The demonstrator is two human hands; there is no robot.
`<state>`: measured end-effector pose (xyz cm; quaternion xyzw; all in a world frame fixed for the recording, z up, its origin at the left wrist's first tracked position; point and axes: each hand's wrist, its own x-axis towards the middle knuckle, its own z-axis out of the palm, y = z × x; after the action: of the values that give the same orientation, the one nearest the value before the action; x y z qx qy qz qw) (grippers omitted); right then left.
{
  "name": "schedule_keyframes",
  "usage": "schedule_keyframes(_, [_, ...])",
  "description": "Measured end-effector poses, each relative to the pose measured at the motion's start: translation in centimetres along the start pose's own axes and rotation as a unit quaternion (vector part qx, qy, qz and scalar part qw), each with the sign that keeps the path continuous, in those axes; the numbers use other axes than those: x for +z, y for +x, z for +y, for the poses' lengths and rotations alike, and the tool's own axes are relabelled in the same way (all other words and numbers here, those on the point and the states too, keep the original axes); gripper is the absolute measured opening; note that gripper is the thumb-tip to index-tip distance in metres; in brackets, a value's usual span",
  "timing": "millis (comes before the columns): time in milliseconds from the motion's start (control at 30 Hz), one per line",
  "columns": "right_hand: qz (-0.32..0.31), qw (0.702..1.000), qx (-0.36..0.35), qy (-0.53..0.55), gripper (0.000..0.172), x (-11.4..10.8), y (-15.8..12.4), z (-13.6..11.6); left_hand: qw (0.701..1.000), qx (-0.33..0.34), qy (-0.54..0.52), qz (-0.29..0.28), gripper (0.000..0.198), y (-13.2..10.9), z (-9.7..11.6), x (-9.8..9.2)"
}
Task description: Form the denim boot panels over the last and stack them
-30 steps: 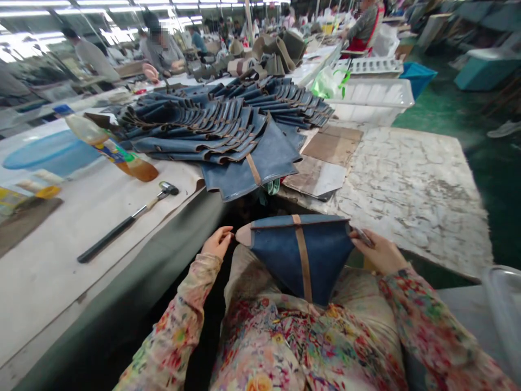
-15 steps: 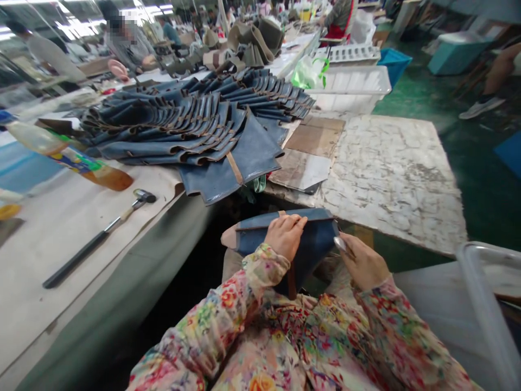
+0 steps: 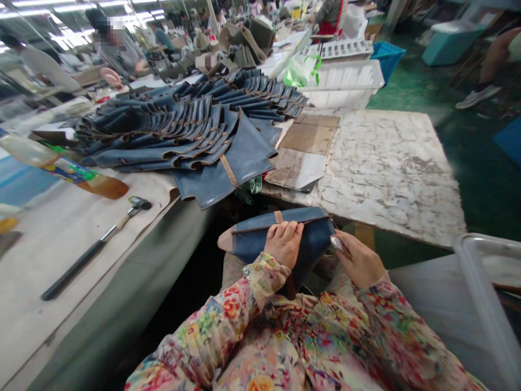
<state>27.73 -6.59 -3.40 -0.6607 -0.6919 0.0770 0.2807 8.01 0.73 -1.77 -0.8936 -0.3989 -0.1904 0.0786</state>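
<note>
A blue leather piece (image 3: 244, 243) with a brown strap lies over my lap, its upper part folded along a dark edge. My left hand (image 3: 284, 245) is closed on that edge near the middle, fingers curled over it. At the piece's right corner, my right hand (image 3: 361, 260) is closed in a pinch, with a small shiny silvery thing (image 3: 336, 243) at its fingertips. Its exact kind is too small to tell. A pale rounded end (image 3: 225, 240) shows beneath the left side of the leather.
A hammer (image 3: 97, 247) and a bottle of amber liquid (image 3: 81, 176) lie on the left table. Overlapping blue leather pieces (image 3: 203, 122) cover the table ahead. A worn white board (image 3: 391, 168) extends right. A translucent bin (image 3: 468, 282) stands at my right.
My left hand has slid slightly down on the leather, baring more of the brown strap. My right hand stays at the right corner. The camera view has shifted a little.
</note>
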Motion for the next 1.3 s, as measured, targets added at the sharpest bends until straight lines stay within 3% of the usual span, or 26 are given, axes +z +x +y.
schedule_keyframes(167, [0.003,1.0,0.009,0.015,0.029,-0.1,0.0,0.1,0.999,-0.015,-0.006,-0.044,0.027,1.3,0.6,-0.3])
schedule_keyframes(433, [-0.039,0.994,0.042,0.093,0.03,-1.0,0.5,0.8,0.993,0.039,-0.038,-0.102,0.036,3.5,2.8,1.8])
schedule_keyframes(567, [0.015,0.987,0.116,0.109,0.037,-3.1,1.4,1.1,0.991,0.062,-0.055,-0.109,0.038,4.5,3.5,2.4])
schedule_keyframes(667, [0.057,0.99,0.115,0.057,0.047,-4.0,2.2,1.5,0.991,0.047,-0.057,-0.11,0.037,5.1,3.8,2.5])
schedule_keyframes(767, [0.028,0.996,0.087,-0.015,0.053,-3.4,3.0,1.7,0.992,0.034,-0.053,-0.114,0.033,5.7,3.9,2.4])
schedule_keyframes(900, [0.028,0.995,0.045,-0.079,0.044,-1.8,4.0,1.2,0.991,0.04,-0.051,-0.117,0.032,5.8,3.7,2.1])
schedule_keyframes(1067, [0.05,0.995,-0.013,-0.09,0.033,-1.3,5.0,0.1,0.993,0.036,-0.053,-0.104,0.035,4.5,2.7,1.7])
schedule_keyframes(1300, [0.03,0.995,-0.018,-0.091,0.032,0.9,5.0,-0.6,0.995,0.022,-0.04,-0.092,0.033,3.5,1.6,1.2])
